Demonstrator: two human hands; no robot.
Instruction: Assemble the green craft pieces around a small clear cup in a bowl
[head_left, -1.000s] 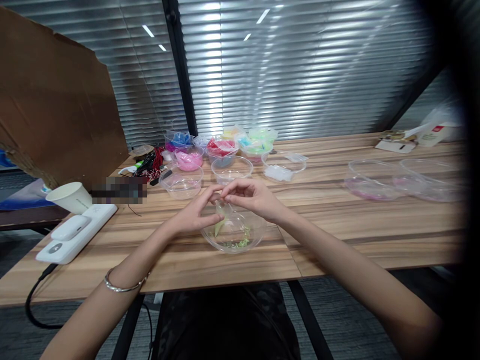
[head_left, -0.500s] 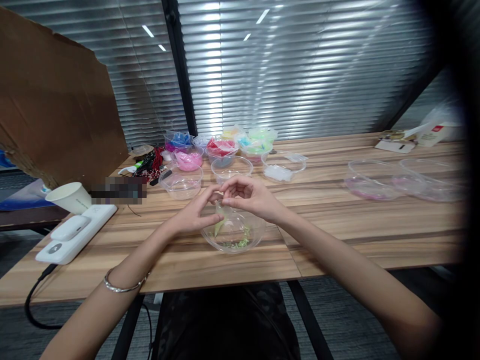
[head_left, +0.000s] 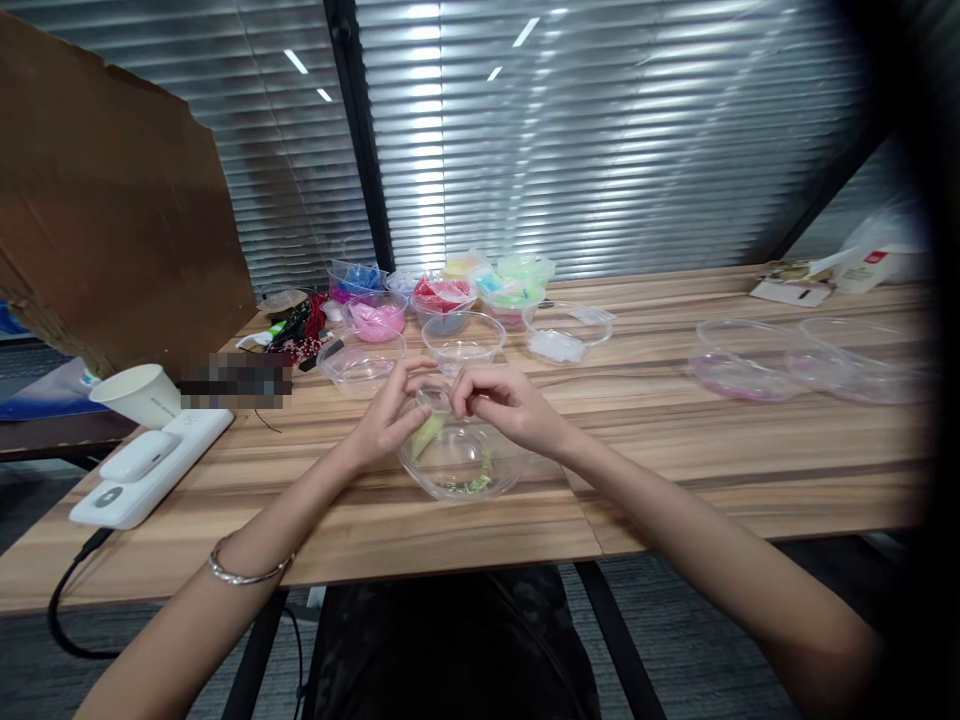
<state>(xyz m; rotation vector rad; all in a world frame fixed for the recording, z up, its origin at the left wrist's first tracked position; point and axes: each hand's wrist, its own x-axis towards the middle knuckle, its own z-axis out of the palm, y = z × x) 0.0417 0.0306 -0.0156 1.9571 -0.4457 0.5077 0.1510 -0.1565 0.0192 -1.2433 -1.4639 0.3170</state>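
Note:
A small clear plastic bag [head_left: 427, 436] with yellow-green contents hangs over the left part of a clear plastic bowl [head_left: 501, 482]. My left hand [head_left: 384, 418] is closed on the bag's left side, its thumb pressed across the upper part. At the bag's top right edge, my right hand [head_left: 510, 405] has its fingers curled into a pinch on the clear film. Small light-green pieces [head_left: 477, 484] lie along the bottom of the bowl.
Behind my hands stand clear bowls [head_left: 463, 345], one with pink pieces [head_left: 377, 320]. A white packet [head_left: 556, 346] lies in a bowl. Two bowls [head_left: 746, 375] with pinkish bottoms stand right. At left are a power strip [head_left: 157, 470], a paper cup [head_left: 142, 395] and cardboard [head_left: 112, 200].
The bag has moved slightly left and more of its yellow-green contents shows. My hands have drawn a little apart at its top. The bowl has shifted slightly left.

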